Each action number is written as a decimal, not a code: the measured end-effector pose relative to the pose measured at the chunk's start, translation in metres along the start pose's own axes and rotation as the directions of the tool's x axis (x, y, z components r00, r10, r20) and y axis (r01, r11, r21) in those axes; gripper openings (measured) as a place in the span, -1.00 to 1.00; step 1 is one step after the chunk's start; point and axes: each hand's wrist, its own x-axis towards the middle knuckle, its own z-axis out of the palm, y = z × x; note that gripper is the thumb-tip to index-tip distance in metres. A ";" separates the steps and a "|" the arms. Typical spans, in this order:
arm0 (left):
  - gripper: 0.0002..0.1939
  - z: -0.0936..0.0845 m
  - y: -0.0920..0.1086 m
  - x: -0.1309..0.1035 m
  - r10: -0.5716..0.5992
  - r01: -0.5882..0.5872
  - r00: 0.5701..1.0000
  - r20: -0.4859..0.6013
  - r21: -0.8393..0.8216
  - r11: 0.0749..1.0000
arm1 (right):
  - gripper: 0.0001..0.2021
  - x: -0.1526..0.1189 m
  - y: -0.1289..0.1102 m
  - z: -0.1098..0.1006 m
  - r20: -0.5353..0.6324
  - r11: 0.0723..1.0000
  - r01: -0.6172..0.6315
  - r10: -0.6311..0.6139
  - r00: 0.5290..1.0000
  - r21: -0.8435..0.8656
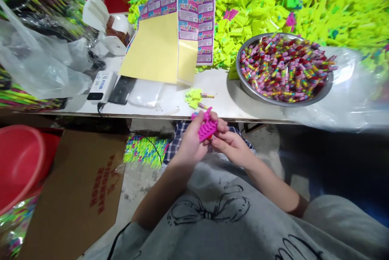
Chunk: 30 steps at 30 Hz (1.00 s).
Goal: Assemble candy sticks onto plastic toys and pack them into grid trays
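Note:
My left hand (193,138) is closed around a bright pink plastic toy (207,129) with a ridged side, held above my lap at the table's front edge. Close against it, my right hand (231,142) has its fingers bent at the toy's lower right. A small red piece (211,137) shows between the hands, partly covered by fingers. Just beyond the hands, a yellow-green plastic piece (193,99) lies on the white table (212,79) beside two small wrapped candy tubes (207,95).
A metal bowl (258,96) of wrapped candies stands at right. Yellow-green plastic toys (328,13) are heaped behind. Sticker sheets (158,49), a phone (122,90) and a white box (103,84) lie left. A cardboard box (79,179) and red tub (20,163) stand below.

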 end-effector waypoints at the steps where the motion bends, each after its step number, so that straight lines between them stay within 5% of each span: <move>1: -0.68 0.001 0.000 0.000 0.006 -0.006 1.000 -0.002 0.017 1.000 | -0.73 -0.001 0.000 0.000 -0.002 0.999 0.033 -0.033 0.999 -0.042; 5: -0.70 0.007 -0.002 -0.001 0.072 -0.071 0.997 -0.013 0.100 0.992 | -0.76 -0.007 0.002 -0.001 -0.031 0.976 0.127 -0.134 0.990 -0.178; 12: -0.69 0.011 -0.006 -0.004 0.237 -0.214 0.970 -0.048 0.284 0.934 | -0.73 -0.016 -0.002 0.004 -0.154 0.945 0.096 -0.150 0.977 -0.312; 19: -0.70 0.006 -0.008 -0.008 0.274 -0.252 0.961 -0.024 0.323 0.912 | -0.72 -0.011 -0.005 0.017 -0.283 0.998 -0.054 0.062 0.957 0.034; 23: -0.71 0.005 -0.004 -0.013 0.315 -0.289 0.949 -0.027 0.330 0.899 | -0.72 -0.006 -0.004 0.022 -0.232 0.968 -0.081 0.138 0.963 0.238; 27: -0.71 -0.002 -0.003 -0.015 0.379 -0.333 0.925 -0.035 0.406 0.851 | -0.71 -0.001 -0.003 0.024 -0.190 0.966 -0.091 0.139 0.972 0.243; 30: -0.71 -0.009 -0.006 -0.014 0.423 -0.341 0.900 -0.109 0.431 0.835 | -0.68 0.003 -0.004 0.024 -0.157 0.991 -0.095 0.108 0.982 0.092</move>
